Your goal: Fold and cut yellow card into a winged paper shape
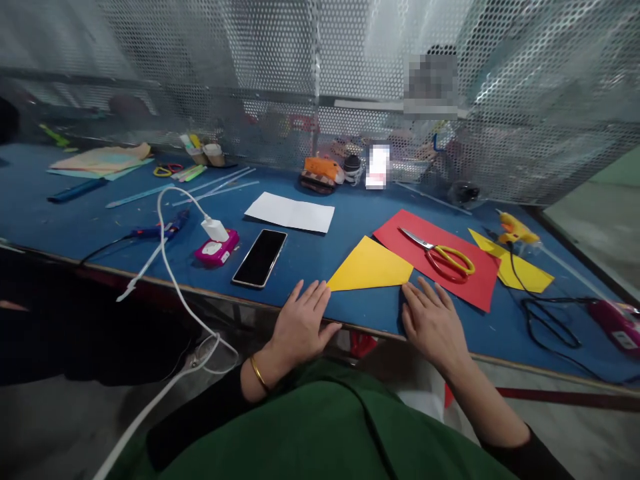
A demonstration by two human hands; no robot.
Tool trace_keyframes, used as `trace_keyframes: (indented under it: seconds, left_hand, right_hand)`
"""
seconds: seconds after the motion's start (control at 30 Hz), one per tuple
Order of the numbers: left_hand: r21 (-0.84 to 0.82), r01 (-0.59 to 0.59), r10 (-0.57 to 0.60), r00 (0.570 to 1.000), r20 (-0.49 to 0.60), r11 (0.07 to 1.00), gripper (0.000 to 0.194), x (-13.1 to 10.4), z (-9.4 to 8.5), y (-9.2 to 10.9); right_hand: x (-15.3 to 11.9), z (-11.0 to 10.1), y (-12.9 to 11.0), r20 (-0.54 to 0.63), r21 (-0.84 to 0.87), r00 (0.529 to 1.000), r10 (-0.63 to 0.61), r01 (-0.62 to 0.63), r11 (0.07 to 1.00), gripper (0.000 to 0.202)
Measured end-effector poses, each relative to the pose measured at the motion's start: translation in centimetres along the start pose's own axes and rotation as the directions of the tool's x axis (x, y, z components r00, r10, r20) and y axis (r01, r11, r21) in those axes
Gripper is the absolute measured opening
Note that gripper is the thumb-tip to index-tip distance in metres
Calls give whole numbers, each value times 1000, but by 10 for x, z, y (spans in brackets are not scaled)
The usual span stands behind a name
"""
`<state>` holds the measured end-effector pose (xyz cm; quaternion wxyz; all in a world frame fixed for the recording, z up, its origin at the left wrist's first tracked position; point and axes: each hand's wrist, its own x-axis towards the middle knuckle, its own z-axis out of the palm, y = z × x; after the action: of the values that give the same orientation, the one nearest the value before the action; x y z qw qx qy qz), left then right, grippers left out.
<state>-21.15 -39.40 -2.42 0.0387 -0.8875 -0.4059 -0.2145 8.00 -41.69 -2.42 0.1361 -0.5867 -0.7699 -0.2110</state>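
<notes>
A folded yellow paper (373, 267) lies on the blue table near its front edge, pointed at its left end. My left hand (303, 320) rests flat by that left point, its fingertips at the paper's corner. At the paper's lower right corner lies my right hand (433, 320), palm down with its fingers spread. Neither hand grasps anything. Behind and to the right is a red sheet (400, 230), partly under the yellow paper, with scissors (445, 257) on top. A white sheet (290, 213) lies farther back on the left.
Left of my hands are a black phone (261, 259), a pink power socket (217, 250) with a white cable, and a blue glue gun (163, 229). On the right sit a yellow glue gun (517, 230), another yellow paper (525, 270) and a black cord. A perforated screen (280, 73) stands behind.
</notes>
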Motion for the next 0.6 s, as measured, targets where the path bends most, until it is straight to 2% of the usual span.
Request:
trace_keyframes:
  seconds: [0.3,0.47,0.6]
  left_hand:
    - [-16,6,-5,1000,9,1000,57,2,-4,1]
    - [-49,14,-14,1000,-5,999,55,2,-4,-1]
    - [-164,62,-76,993,-84,985,52,2,1,-4]
  right_hand:
    - [8,3,4,74,103,996,50,-58,993,41]
    - [6,10,17,45,226,997,64,-73,971,39]
    - [14,17,31,-19,319,995,99,-88,944,30]
